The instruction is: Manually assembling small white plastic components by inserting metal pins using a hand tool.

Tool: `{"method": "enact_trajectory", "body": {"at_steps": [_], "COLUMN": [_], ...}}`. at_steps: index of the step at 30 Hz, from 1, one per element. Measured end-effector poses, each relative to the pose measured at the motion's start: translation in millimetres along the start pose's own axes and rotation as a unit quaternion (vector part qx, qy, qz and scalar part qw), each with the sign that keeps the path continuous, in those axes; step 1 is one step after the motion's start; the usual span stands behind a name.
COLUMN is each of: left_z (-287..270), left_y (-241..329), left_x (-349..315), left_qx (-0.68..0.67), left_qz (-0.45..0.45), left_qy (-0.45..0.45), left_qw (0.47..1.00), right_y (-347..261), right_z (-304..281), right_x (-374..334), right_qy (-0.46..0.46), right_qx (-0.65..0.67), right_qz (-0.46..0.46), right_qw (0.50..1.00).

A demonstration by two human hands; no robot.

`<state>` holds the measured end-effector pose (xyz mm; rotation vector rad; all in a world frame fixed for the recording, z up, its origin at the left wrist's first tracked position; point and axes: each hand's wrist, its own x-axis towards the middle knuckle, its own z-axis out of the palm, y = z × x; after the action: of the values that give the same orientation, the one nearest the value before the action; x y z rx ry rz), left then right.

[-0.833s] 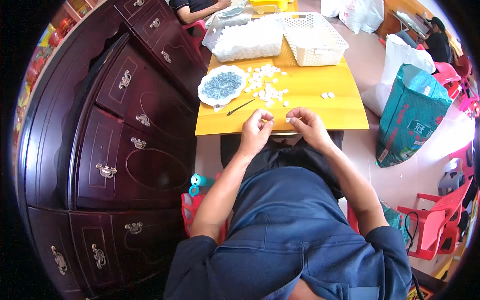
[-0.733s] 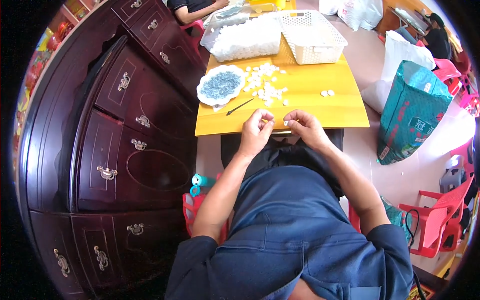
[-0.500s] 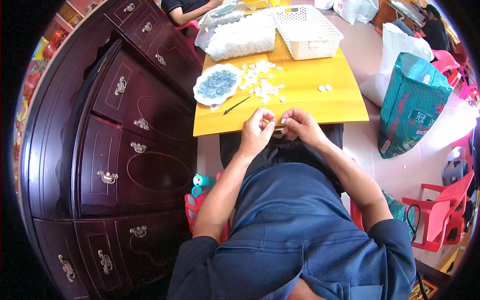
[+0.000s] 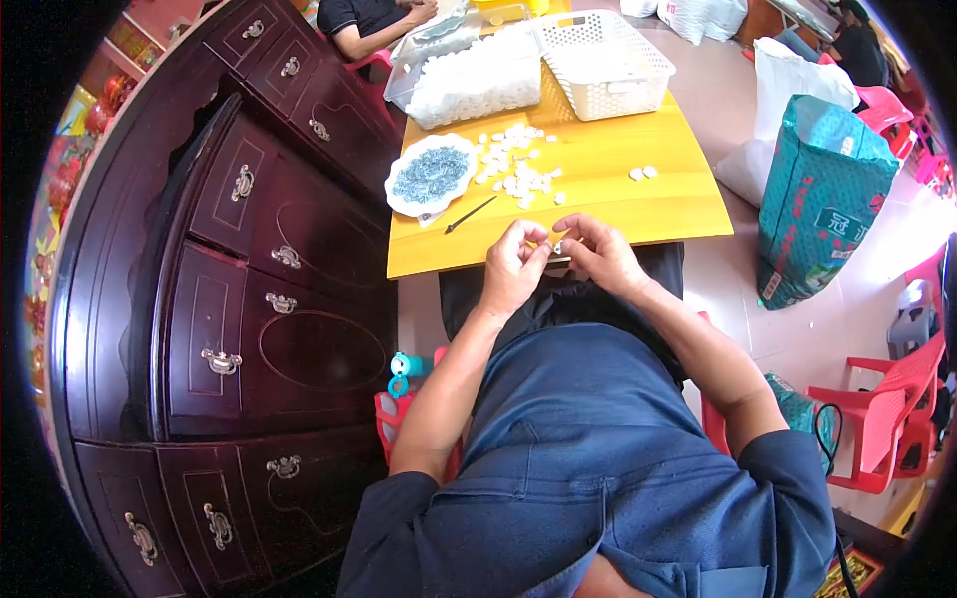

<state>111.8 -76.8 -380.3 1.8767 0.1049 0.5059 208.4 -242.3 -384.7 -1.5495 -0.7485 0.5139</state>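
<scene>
My left hand point(image 4: 513, 264) and my right hand point(image 4: 604, 257) meet at the near edge of the yellow table point(image 4: 658, 214), fingertips pinched almost together. A small whitish piece with a dark spot point(image 4: 557, 248) shows between them, at my right fingertips. Whatever my left fingers pinch is too small to make out. Beyond the hands lie several small white rounded pieces point(image 4: 518, 164), loosely scattered. To their left is a white scalloped plate point(image 4: 397, 202) holding many tiny blue-grey bits point(image 4: 434, 174). A thin dark pointed tool point(image 4: 471, 215) rests in front of the plate.
A clear bin point(image 4: 399, 88) heaped with white pieces and a white perforated basket point(image 4: 618, 100) stand at the table's back. Another person's arm point(image 4: 384, 38) is at the far left. Dark cabinets point(image 4: 319, 344) line the left; a teal bag point(image 4: 822, 204) and red chair point(image 4: 882, 419) stand right.
My right fingertips have come closer to my left ones, bringing the small whitish piece between them. The whole view has shifted slightly; the things on the table lie as before.
</scene>
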Motion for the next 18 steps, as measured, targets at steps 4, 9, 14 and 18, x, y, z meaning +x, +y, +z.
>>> {"method": "enact_trajectory", "body": {"at_steps": [4, 9, 14, 18], "left_z": [-2.5, -1.0, -3.9, -4.6], "left_y": [-3.5, 0.9, 0.5, -1.5], "left_x": [1.8, 7.5, 4.4, 3.1], "left_qx": [-0.002, -0.005, 0.000, 0.000], "left_qz": [-0.001, -0.002, -0.004, -0.014], "left_qy": [0.004, -0.004, -0.008, -0.008], "left_qw": [1.000, 1.000, 1.000, 1.000], "right_y": [0.4, 8.0, 6.7, 2.6], "right_z": [0.7, -3.9, -1.3, -2.0], "right_x": [3.0, 8.9, 7.3, 4.8], "right_qy": [0.001, 0.017, 0.005, 0.004], "right_qx": [0.019, -0.025, -0.049, -0.046], "right_qz": [0.005, -0.022, -0.049, -0.055], "right_qw": [1.000, 0.999, 0.998, 0.997]}}
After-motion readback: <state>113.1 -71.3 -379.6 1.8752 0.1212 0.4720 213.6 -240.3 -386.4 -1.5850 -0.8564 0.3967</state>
